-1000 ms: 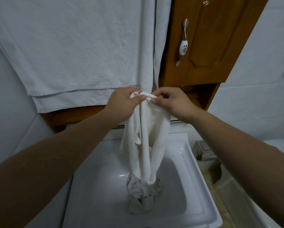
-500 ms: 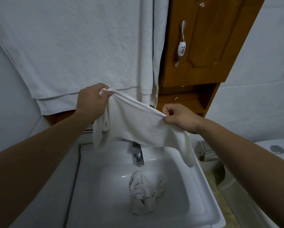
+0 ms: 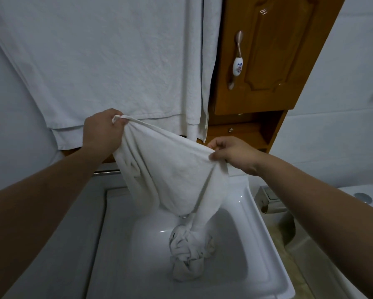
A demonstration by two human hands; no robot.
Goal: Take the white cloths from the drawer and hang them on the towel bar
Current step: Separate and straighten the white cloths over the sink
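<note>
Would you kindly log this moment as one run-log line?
left hand: grips cloth corner | right hand: pinches opposite edge | white cloth: spread over sink | crumpled cloth: in basin

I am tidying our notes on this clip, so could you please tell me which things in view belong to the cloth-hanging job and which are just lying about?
Part of the job:
- white cloth, stretched between the left hand and right hand
- hung white towels
- metal bar behind the sink

Just lying about:
- crumpled cloth in the sink
- wooden cabinet door with its handle
</note>
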